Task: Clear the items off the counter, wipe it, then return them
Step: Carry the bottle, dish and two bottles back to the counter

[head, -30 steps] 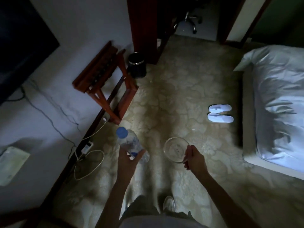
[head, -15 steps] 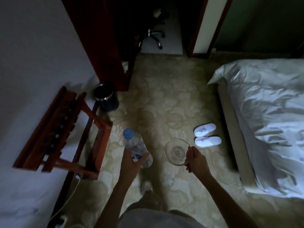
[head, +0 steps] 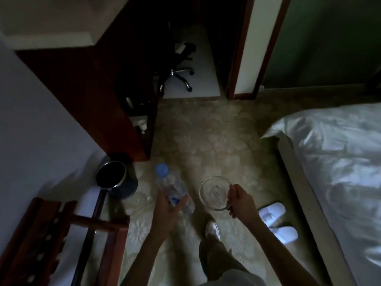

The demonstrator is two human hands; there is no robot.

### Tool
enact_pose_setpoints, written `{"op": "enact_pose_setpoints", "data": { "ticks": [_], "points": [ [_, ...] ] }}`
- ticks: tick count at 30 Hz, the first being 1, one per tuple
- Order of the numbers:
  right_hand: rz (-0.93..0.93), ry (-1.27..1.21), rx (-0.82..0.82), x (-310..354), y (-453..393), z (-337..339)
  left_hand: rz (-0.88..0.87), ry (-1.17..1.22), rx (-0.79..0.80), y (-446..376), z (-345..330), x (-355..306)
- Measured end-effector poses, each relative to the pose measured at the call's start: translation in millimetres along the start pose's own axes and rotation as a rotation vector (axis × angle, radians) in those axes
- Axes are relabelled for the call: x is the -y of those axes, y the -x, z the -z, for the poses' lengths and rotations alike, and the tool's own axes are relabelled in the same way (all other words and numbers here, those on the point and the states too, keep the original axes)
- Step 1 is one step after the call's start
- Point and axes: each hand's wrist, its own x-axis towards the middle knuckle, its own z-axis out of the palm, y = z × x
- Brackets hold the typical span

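Both hands loaded above the carpet.
Left hand grips the water bottle, cap tilted up-left toward the bin; right hand pinches the glass bowl rim.

Clear plastic bottle, glass bowl, patterned carpet

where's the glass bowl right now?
In the head view, the glass bowl is lower centre, held by its rim in the right hand above the carpet, right of the water bottle in the left hand.
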Motion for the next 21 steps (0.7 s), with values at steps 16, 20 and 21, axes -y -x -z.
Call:
{"op": "enact_pose_setpoints", "data": {
  "ticks": [16, 20, 21],
  "points": [
    [0.149, -0.055, 0.129, 277.2, -429.2, -48.0, -0.045, 0.020, -0.225, -444.9, 30.3, -140.7],
    [0.181, -0.081, 0.095, 363.5, -526.6, -64.8, -0.205, 0.054, -0.261, -557.9, 57.8, -209.7],
    [0.203, -0.079, 0.078, 387.7, -550.5, -67.1, -0.232, 0.037, -0.263, -587.0, 67.3, -229.4]
  ]
}}
